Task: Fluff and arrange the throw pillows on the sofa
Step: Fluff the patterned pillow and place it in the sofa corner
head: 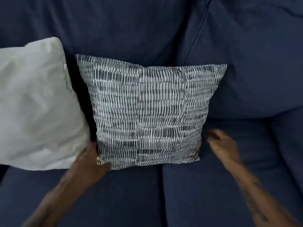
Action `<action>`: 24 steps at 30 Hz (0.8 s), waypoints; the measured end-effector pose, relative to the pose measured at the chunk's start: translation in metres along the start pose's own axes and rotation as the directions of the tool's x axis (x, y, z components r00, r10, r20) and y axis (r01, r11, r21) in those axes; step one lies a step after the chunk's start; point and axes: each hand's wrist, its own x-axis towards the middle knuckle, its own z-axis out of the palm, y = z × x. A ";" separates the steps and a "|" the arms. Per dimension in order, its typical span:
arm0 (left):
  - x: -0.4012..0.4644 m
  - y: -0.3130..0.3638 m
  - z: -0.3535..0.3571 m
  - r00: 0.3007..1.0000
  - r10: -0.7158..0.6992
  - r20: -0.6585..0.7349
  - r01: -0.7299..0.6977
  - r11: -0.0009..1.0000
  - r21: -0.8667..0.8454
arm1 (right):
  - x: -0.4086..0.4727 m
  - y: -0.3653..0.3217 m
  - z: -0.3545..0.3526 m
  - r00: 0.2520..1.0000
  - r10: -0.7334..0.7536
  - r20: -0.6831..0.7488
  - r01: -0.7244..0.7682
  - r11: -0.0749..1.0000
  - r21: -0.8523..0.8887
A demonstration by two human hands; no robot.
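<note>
Navy sofa (131, 194) backing propped the patterned pillow (147, 112) upright beside the white pillow (36, 104) — left hand (91, 161) gripping its lower corner to steady it, right hand (221, 143) blurred, open, apparently clear.

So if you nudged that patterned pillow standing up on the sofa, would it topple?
Probably. The patterned pillow only leans on the navy sofa back, so a push could flop it forward. Its rippled fabric suggests soft, light filling. The left hand at its lower corner seems to steady it.
</note>
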 end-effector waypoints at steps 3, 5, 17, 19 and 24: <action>0.005 0.043 -0.047 0.960 -0.019 -0.280 -0.044 0.976 -0.214 | 0.005 -0.042 -0.037 0.998 -0.063 -0.030 0.070 0.868 0.492; 0.019 0.073 -0.073 0.945 -0.033 -0.326 -0.106 0.911 -0.399 | 0.010 -0.079 -0.053 0.989 -0.139 0.045 0.075 0.745 0.663; 0.102 0.079 -0.097 0.852 -0.104 -0.514 -0.278 0.741 -0.611 | 0.042 -0.143 -0.045 0.980 -0.197 -0.030 0.164 0.717 0.678; 0.093 0.082 -0.091 0.884 -0.131 -0.449 -0.254 0.671 -0.697 | 0.041 -0.140 -0.044 0.985 -0.173 0.002 0.128 0.736 0.665; 0.087 0.080 -0.091 0.924 -0.048 -0.379 -0.303 0.514 -0.802 | 0.041 -0.133 -0.047 0.979 -0.196 -0.049 0.170 0.667 0.726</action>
